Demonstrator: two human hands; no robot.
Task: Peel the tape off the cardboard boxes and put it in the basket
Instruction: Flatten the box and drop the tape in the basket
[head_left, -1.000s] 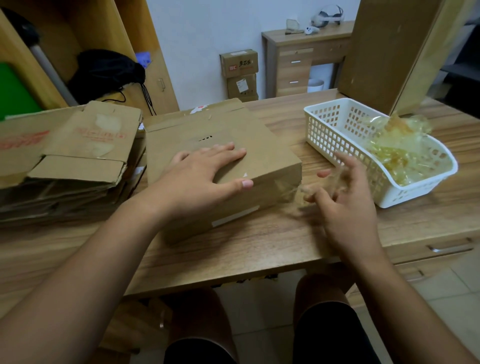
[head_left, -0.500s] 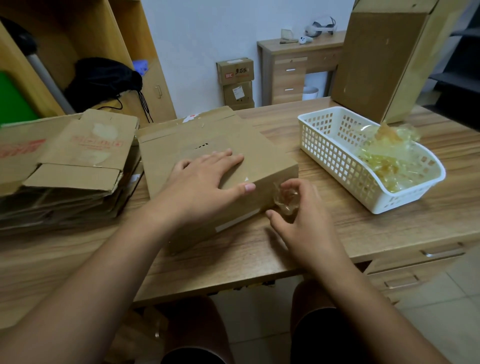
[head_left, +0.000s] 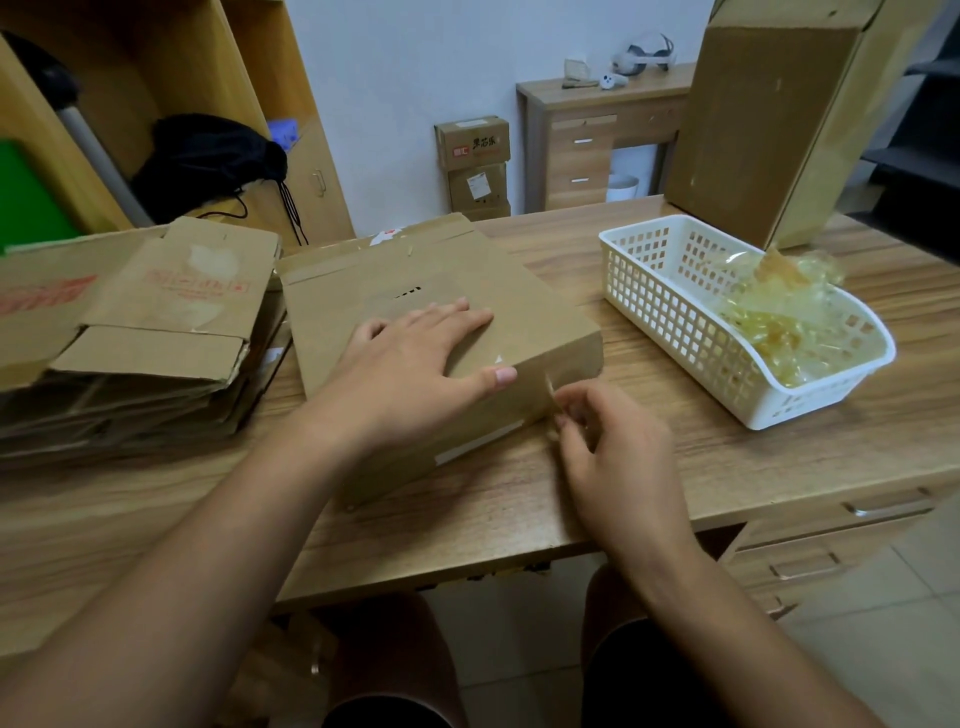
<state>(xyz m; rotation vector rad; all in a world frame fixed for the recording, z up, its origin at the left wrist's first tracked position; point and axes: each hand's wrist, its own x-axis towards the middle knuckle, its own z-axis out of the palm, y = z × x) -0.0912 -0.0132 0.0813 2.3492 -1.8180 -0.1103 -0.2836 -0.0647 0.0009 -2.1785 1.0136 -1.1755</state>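
Observation:
A closed brown cardboard box (head_left: 519, 312) lies on the wooden table in front of me. My left hand (head_left: 415, 374) rests flat on its top with the fingers spread and the thumb at the near edge. My right hand (head_left: 613, 452) is at the box's near right side, its blurred fingers curled and pinching a small piece of clear tape (head_left: 551, 388) at the box's edge. To the right stands a white slotted basket (head_left: 675, 322) holding a heap of crumpled yellowish tape (head_left: 779, 322).
A stack of flattened cardboard boxes (head_left: 156, 338) fills the table's left side. A tall cardboard box (head_left: 769, 119) stands upright behind the basket. The table's front edge (head_left: 467, 561) runs just below my hands, with drawers at the right.
My right hand has come back left from beside the basket to the box's near right side. My left hand has stayed flat on the box.

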